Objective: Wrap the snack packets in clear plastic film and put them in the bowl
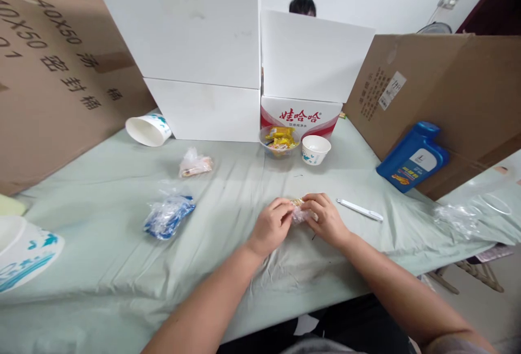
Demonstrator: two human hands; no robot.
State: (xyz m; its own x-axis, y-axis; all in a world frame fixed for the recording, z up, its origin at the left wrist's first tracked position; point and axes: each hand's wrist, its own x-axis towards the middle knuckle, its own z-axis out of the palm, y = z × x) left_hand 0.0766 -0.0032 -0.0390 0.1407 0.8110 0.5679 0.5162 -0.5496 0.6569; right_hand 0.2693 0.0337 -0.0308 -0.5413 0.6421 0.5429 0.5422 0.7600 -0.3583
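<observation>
Both of my hands meet over the near middle of the cloth-covered table, pinching a small clear plastic bag with something yellowish at its top. My left hand has its fingers closed on the bag's left side. From the other side, my right hand grips it with bent fingers. What lies inside the bag is partly hidden by my fingertips. Just right of my right hand rests a white pen-like stick. Beyond the hands stand a white paper bowl and a clear bowl of yellow-wrapped packets.
White boxes wall off the back, with a person's head behind. Brown cartons flank the sides. A blue bottle leans at right. At left lie a blue bundle in plastic, another bagged item and paper cups.
</observation>
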